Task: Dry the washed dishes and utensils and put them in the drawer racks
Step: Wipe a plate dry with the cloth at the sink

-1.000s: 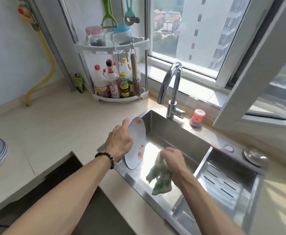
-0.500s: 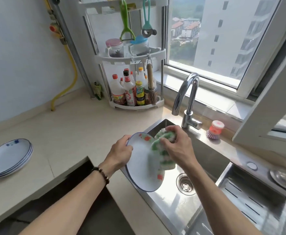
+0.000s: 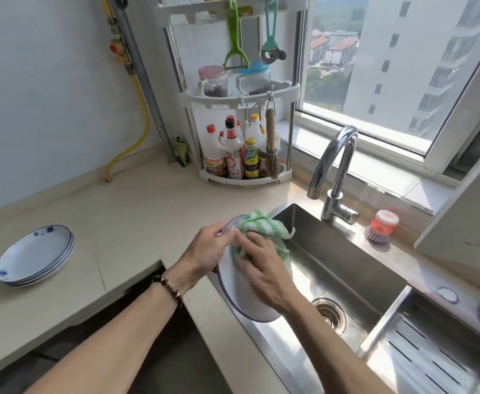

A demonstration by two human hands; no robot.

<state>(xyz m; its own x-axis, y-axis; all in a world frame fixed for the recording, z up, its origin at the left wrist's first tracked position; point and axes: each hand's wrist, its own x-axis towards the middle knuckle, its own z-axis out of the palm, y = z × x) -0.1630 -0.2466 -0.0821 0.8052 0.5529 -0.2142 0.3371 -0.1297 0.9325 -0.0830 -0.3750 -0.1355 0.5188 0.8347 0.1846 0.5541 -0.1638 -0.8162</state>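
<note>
A white plate with a blue rim is held tilted over the left edge of the steel sink. My left hand grips its upper left rim. My right hand presses a green and white cloth against the plate's face, with the cloth bunched over the plate's top edge. A stack of white plates with blue marks sits on the counter at the left.
A curved tap stands behind the sink. A red and purple dish brush sits on the ledge. A white corner shelf holds bottles and jars. A dark open drawer gap lies below the counter edge.
My right hand with the cloth came up from the sink onto the plate and now wipes near its top. The plate turned to face me. The camera view tilted up and left.
</note>
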